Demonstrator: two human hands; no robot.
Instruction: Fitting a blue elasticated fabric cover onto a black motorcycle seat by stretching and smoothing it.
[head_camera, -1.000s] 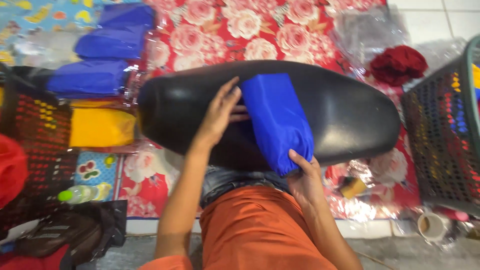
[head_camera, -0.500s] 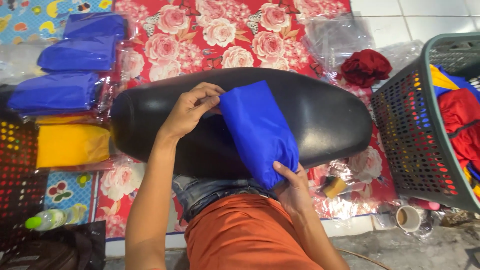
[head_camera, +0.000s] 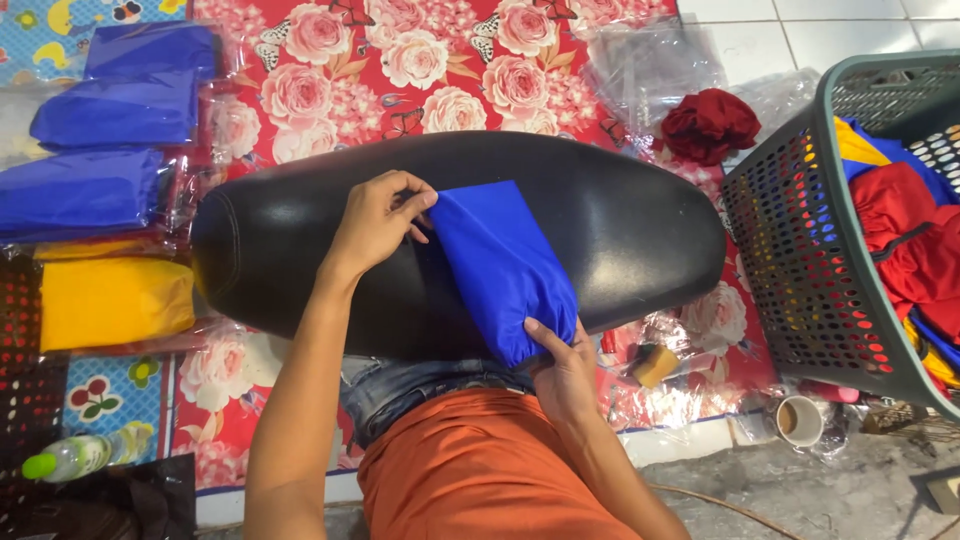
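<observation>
Nearest, at 6 o'clock: orange shorts (head_camera: 480, 470) and a denim waistband (head_camera: 420, 385) are seen at frame bottom.

Right hand (head_camera: 562, 365): forearm comes up from 5 o'clock, palm turned up, fingers curled round the near end of the folded blue cloth (head_camera: 500, 265). The hand is closed on that end, thumb laid on top.

Left hand (head_camera: 378, 222): arm runs long from 7 o'clock, elbow low, wrist bent toward 3 o'clock. Fingers are bunched and pinched on the far left corner of the blue cloth; a partly closed grip, knuckles up.

The blue cloth is laid diagonally across the black padded seat (head_camera: 620, 235), far end toward 11 o'clock, near end hanging over the seat's front edge at 5 o'clock. The seat spans the centre, over the lap and the red floral mat (head_camera: 400, 70).

At 4 o'clock, near the mat edge: a paper cup (head_camera: 798, 420) and a small brown tape roll (head_camera: 655, 363), among crinkled clear plastic.

At 8 o'clock: a green-capped bottle (head_camera: 75, 455). At 9 o'clock: a bagged yellow cloth (head_camera: 115, 300). At 10 to 11 o'clock: bagged blue cloths (head_camera: 110, 115), stacked in a row.

At 3 o'clock: a grey-green mesh basket (head_camera: 800, 260) with red, blue and yellow fabric inside. At 1 o'clock, farthest: a dark red cloth (head_camera: 710, 122) bunched on clear plastic bags (head_camera: 640, 60).
</observation>
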